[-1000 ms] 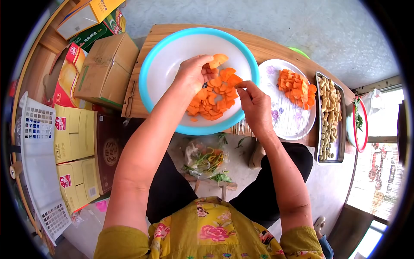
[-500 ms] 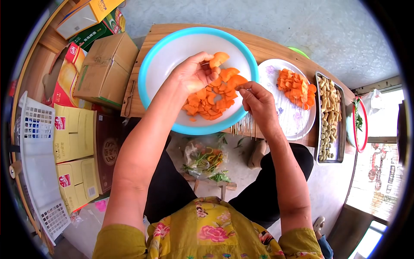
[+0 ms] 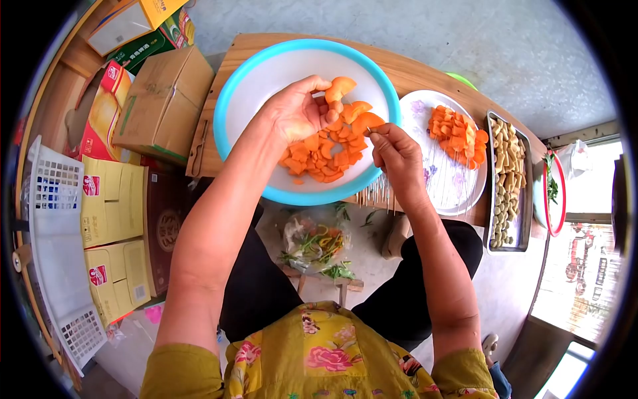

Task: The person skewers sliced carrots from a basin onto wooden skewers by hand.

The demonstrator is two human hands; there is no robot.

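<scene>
Over the basin, my left hand (image 3: pixel 297 110) pinches a thin orange carrot slice (image 3: pixel 341 88) between thumb and fingers. My right hand (image 3: pixel 401 159) is closed at the basin's right rim, its thumb and forefinger on the end of a thin skewer that is mostly hidden. Two larger carrot slices (image 3: pixel 367 122) hang by those fingertips, seemingly on the skewer. Below both hands, a pile of cut carrot slices (image 3: pixel 325 158) lies in the white basin with a blue rim (image 3: pixel 229 86). Loose bare skewers (image 3: pixel 377 193) stick out past the table edge under my right hand.
Right of the basin, a white plate (image 3: pixel 420 110) holds skewered carrot slices (image 3: pixel 457 136). Beyond it stands a metal tray (image 3: pixel 492 219) of skewered pale food. Cardboard boxes (image 3: pixel 163 100) and a white plastic basket (image 3: pixel 56 253) are at the left. A bag of vegetable scraps (image 3: pixel 312 243) sits below the table.
The slice in my left hand has shifted slightly to the right and tilted a little. My right hand has barely moved, and both hands keep their hold.
</scene>
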